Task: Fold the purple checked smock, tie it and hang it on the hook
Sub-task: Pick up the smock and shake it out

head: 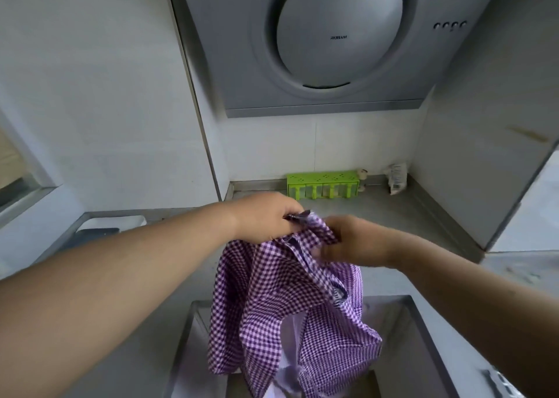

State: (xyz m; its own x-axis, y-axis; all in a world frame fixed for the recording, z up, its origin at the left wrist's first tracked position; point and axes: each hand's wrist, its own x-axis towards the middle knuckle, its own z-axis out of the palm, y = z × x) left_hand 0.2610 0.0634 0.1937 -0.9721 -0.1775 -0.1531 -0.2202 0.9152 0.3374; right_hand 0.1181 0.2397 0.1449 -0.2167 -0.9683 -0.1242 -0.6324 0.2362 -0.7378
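hands: left hand (266,216) and right hand (357,240) both clamped on smock (281,301) top edge
table (393,213): grey; green rack (323,184) at back edge
wall: range hood (332,44)

Left hand (266,216), right hand (357,240); both clenched

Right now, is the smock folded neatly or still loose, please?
Loose: the smock hangs bunched and unfolded from the left hand and right hand.
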